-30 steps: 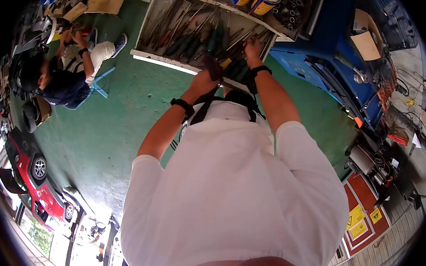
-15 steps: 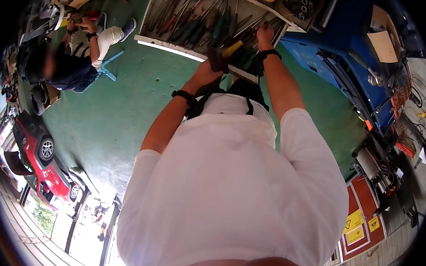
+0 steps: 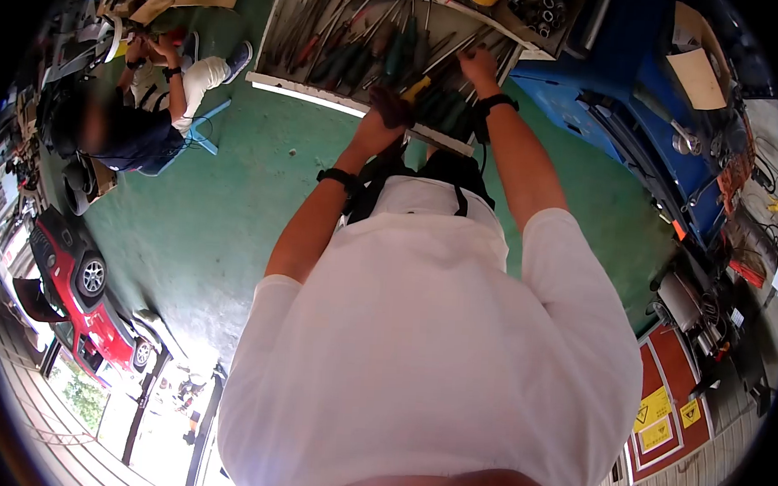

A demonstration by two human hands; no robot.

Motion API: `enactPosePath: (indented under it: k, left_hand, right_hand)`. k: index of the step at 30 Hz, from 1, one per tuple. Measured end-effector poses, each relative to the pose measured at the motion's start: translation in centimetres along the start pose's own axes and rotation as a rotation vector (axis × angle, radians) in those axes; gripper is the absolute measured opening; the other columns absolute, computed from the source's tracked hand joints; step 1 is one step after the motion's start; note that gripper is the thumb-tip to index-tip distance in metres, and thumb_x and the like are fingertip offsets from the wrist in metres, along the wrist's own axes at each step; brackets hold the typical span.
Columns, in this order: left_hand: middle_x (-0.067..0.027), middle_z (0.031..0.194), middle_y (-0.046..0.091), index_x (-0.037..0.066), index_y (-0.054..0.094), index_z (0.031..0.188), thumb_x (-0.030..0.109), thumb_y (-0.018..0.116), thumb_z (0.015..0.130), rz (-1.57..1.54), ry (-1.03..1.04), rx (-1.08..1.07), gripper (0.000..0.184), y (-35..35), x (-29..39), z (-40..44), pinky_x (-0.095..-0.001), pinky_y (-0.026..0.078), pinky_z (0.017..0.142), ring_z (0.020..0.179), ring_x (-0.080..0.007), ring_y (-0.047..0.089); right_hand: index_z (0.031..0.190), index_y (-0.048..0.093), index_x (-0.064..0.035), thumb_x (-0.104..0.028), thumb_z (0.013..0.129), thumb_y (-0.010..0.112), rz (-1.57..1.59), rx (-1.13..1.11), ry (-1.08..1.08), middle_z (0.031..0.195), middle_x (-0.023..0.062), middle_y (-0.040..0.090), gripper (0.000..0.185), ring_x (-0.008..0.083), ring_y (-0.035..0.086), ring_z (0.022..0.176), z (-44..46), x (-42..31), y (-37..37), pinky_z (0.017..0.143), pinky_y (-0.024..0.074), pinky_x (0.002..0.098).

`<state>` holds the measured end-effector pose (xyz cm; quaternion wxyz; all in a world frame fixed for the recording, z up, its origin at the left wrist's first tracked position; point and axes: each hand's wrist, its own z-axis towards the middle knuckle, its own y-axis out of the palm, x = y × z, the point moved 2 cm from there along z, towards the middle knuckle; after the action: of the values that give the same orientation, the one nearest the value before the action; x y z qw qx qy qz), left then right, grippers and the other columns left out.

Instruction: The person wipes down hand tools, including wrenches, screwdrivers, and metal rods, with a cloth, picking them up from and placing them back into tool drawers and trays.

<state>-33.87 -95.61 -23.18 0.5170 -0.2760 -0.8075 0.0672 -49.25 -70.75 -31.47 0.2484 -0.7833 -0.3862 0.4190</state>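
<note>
A drawer (image 3: pixel 304 94) full of screwdrivers stands open in front of me. At its front edge, my left hand (image 3: pixel 379 132) is closed around a dark reddish-brown thing (image 3: pixel 391 108); its kind is unclear. Beside that thing lies a screwdriver with a yellow handle (image 3: pixel 415 89). Over the drawer's right part, my right hand (image 3: pixel 478 65) has its fingers curled together among thin metal shafts. Whatever it grips is too small to make out. Several dark green screwdriver handles (image 3: pixel 393 55) lie in the middle of the drawer, and a red handle (image 3: pixel 306 50) lies further left.
A blue cabinet (image 3: pixel 572 112) stands close on the right, with a cardboard box (image 3: pixel 698 79) on it. Sockets (image 3: pixel 542 9) fill a tray behind the drawer. On the left a person (image 3: pixel 135 133) sits on a blue stool (image 3: pixel 203 136). A red car (image 3: pixel 94 324) is further off.
My right hand has shifted slightly left and toward me over the drawer. My left hand has moved a little, and the dark thing covers more of the yellow handle.
</note>
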Motion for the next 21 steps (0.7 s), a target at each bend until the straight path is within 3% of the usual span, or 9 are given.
enactPosePath:
  k: [1, 3, 7, 10, 12, 13, 15, 19, 21]
  left_hand:
    - [-0.0180, 0.110, 0.068, 0.006, 0.064, 0.113, 0.025, 0.072, 0.077, 0.001, 0.008, 0.007, 0.042, 0.0, -0.2, 0.2, -0.0430, 0.051, 0.088, 0.106, -0.0379, 0.064]
    - [-0.0225, 0.105, 0.066, 0.005, 0.064, 0.110, 0.029, 0.072, 0.076, 0.140, 0.054, -0.021, 0.042, 0.1, -0.4, 0.6, -0.0481, 0.050, 0.085, 0.103, -0.0416, 0.061]
    - [-0.0203, 0.105, 0.066, 0.007, 0.062, 0.113, 0.024, 0.070, 0.075, 0.360, 0.118, -0.074, 0.042, 1.2, 1.4, 1.4, -0.0506, 0.053, 0.082, 0.096, -0.0412, 0.064]
    - [-0.0202, 0.104, 0.066, 0.005, 0.062, 0.112, 0.021, 0.070, 0.074, 0.478, 0.126, -0.116, 0.042, 2.7, 1.1, 2.2, -0.0519, 0.054, 0.077, 0.092, -0.0398, 0.066]
    - [-0.0204, 0.108, 0.065, 0.006, 0.061, 0.114, 0.022, 0.069, 0.074, 0.490, 0.114, -0.138, 0.043, 2.8, 1.9, 2.1, -0.0520, 0.055, 0.076, 0.092, -0.0405, 0.066]
    - [-0.0204, 0.108, 0.065, 0.006, 0.061, 0.114, 0.022, 0.069, 0.074, 0.490, 0.114, -0.123, 0.043, 2.6, 1.9, 2.3, -0.0520, 0.055, 0.076, 0.092, -0.0405, 0.066]
    - [-0.0206, 0.112, 0.064, 0.008, 0.062, 0.117, 0.023, 0.070, 0.074, 0.394, 0.053, -0.088, 0.046, 2.3, 1.5, 1.9, -0.0502, 0.055, 0.077, 0.093, -0.0414, 0.065]
    - [-0.0233, 0.112, 0.064, 0.007, 0.065, 0.117, 0.026, 0.073, 0.072, 0.356, 0.107, 0.043, 0.049, 2.2, -1.0, 1.5, -0.0498, 0.054, 0.083, 0.097, -0.0427, 0.064]
    - [-0.0263, 0.110, 0.065, 0.006, 0.067, 0.114, 0.028, 0.075, 0.070, 0.372, 0.278, 0.016, 0.050, 3.5, -5.5, 3.7, -0.0496, 0.052, 0.089, 0.101, -0.0444, 0.062]
  right_hand:
    - [0.093, 0.073, 0.0020, -0.041, 0.094, 0.059, 0.000, 0.007, -0.007, 0.072, 0.0174, 0.066, 0.045, 0.0334, 0.063, 0.068, -0.1, -0.4, -0.8, 0.073, 0.0543, 0.0480]
    - [0.092, 0.070, 0.0023, -0.040, 0.098, 0.053, -0.174, -0.254, 0.153, 0.081, 0.0178, 0.068, 0.046, 0.0361, 0.064, 0.076, -1.6, -0.9, -2.5, 0.070, 0.0545, 0.0489]
    - [0.091, 0.069, 0.0019, -0.036, 0.098, 0.053, -0.062, -0.072, 0.097, 0.080, 0.0190, 0.067, 0.042, 0.0370, 0.065, 0.077, -2.5, 1.4, -0.8, 0.073, 0.0540, 0.0507]
    - [0.092, 0.070, -0.0006, -0.029, 0.095, 0.057, -0.155, -0.013, -0.090, 0.086, 0.0202, 0.068, 0.031, 0.0362, 0.065, 0.080, -5.9, 0.3, -0.9, 0.076, 0.0527, 0.0478]
    - [0.116, 0.063, -0.0016, -0.021, 0.092, 0.059, -0.244, 0.270, -0.532, 0.120, 0.0226, 0.060, 0.031, 0.0382, 0.061, 0.100, -7.9, -0.4, -1.0, 0.086, 0.0518, 0.0474]
    - [0.116, 0.063, -0.0016, -0.021, 0.092, 0.059, -0.247, 0.273, -0.546, 0.120, 0.0226, 0.060, 0.031, 0.0382, 0.061, 0.100, -8.0, -0.4, -0.9, 0.086, 0.0518, 0.0474]
    - [0.130, 0.056, -0.0024, -0.018, 0.089, 0.062, -0.511, 0.241, -0.670, 0.144, 0.0206, 0.042, 0.044, 0.0373, 0.049, 0.125, -8.5, -0.7, 0.0, 0.101, 0.0446, 0.0487]
    - [0.135, 0.052, -0.0003, -0.014, 0.088, 0.061, -0.599, 0.164, -0.620, 0.146, 0.0209, 0.039, 0.049, 0.0406, 0.048, 0.126, -8.8, -2.8, -0.1, 0.101, 0.0459, 0.0505]
    - [0.135, 0.053, -0.0029, -0.013, 0.088, 0.062, -0.510, -0.044, -0.437, 0.148, 0.0205, 0.038, 0.049, 0.0399, 0.047, 0.129, -7.7, -4.7, -1.4, 0.102, 0.0458, 0.0501]
